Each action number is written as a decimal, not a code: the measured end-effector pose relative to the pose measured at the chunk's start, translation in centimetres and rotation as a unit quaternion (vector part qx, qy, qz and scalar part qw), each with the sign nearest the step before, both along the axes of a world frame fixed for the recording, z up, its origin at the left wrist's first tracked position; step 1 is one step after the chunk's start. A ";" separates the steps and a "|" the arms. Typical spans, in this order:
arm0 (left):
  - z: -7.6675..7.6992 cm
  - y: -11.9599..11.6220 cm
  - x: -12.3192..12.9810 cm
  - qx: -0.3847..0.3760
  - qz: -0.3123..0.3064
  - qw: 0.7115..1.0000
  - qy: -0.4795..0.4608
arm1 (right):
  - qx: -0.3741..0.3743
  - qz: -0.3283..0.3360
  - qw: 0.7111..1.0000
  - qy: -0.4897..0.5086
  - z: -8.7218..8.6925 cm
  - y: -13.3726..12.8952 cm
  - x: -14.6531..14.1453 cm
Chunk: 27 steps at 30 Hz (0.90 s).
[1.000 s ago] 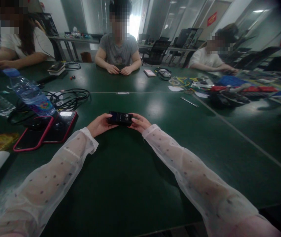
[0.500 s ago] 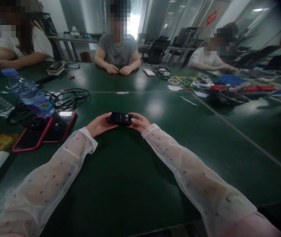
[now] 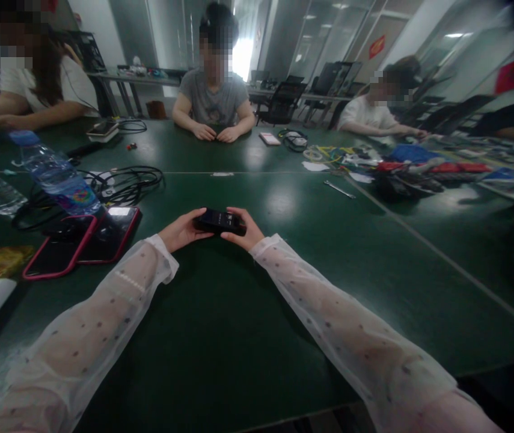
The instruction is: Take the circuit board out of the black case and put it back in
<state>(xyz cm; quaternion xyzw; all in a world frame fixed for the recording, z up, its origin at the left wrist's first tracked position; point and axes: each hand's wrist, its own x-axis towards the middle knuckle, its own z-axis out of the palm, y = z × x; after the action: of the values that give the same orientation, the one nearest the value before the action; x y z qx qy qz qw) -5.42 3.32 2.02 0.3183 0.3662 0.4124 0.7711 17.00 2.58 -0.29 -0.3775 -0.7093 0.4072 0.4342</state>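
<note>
A small black box-shaped device [image 3: 214, 221] with small bright marks on its dark screen is held just above or on the green table [image 3: 220, 337]; I cannot tell which. My left hand [image 3: 179, 231] is closed around its left end, thumb along the top edge and fingers underneath. At the other end my right hand [image 3: 248, 233] grips it, with the thumb along the near edge and the fingers over the far side. Sheer white dotted sleeves cover both my arms.
Two red-edged phones [image 3: 110, 237] overlap on the left, by plastic water bottles [image 3: 58, 174] and coiled black cables [image 3: 139, 180]. A wrench [image 3: 339, 190] lies to the right, before a heap of wires and tools [image 3: 419, 168]. Across the table sits a person in grey [image 3: 214, 99]; others sit at both sides.
My right hand has shifted inward over the device's right end, its thumb now farther left along the near edge. The device is slightly tilted, its right end lower. My left hand has barely moved.
</note>
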 end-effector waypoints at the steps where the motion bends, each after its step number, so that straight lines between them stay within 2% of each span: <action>1: -0.1 0.1 0.0 0.002 -0.003 1.000 0.004 | 0.035 -0.003 0.999 -0.031 0.0 0.1 -0.2; 3: -0.3 0.2 -0.1 0.004 -0.011 1.000 0.003 | 0.070 -0.016 0.995 -0.072 -0.1 0.5 -0.5; 6: -0.7 0.5 -0.4 -0.004 -0.029 0.999 -0.013 | 0.070 -0.023 0.992 -0.099 -0.3 1.4 -0.6; 12: -1.2 0.9 -0.9 -0.021 -0.064 0.997 -0.047 | 0.084 -0.045 0.991 -0.093 -0.4 1.2 -0.5; 15: -1.3 0.9 -0.9 -0.016 -0.064 0.997 -0.050 | 0.063 -0.049 0.994 -0.070 0.5 0.8 -0.1; 20: -1.2 0.9 -0.9 -0.008 -0.065 0.996 -0.057 | 0.062 -0.033 0.997 -0.044 3.4 1.9 1.9; 23: -1.0 0.7 -0.8 -0.019 -0.055 0.997 -0.046 | 0.064 -0.115 0.991 0.017 4.2 3.4 3.5; 25: -0.8 0.6 -0.7 -0.020 -0.048 0.998 -0.034 | 0.073 -0.191 0.978 0.038 3.6 4.4 4.7; 27: -0.6 0.5 -0.6 -0.010 -0.043 0.999 -0.023 | 0.086 -0.244 0.966 0.012 2.4 5.3 5.9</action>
<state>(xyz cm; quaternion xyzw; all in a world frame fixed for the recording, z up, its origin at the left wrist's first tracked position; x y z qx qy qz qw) -5.99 3.80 1.39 0.3166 0.3380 0.3826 0.7995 22.87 7.87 2.12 -0.4959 -0.6227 0.2309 0.5595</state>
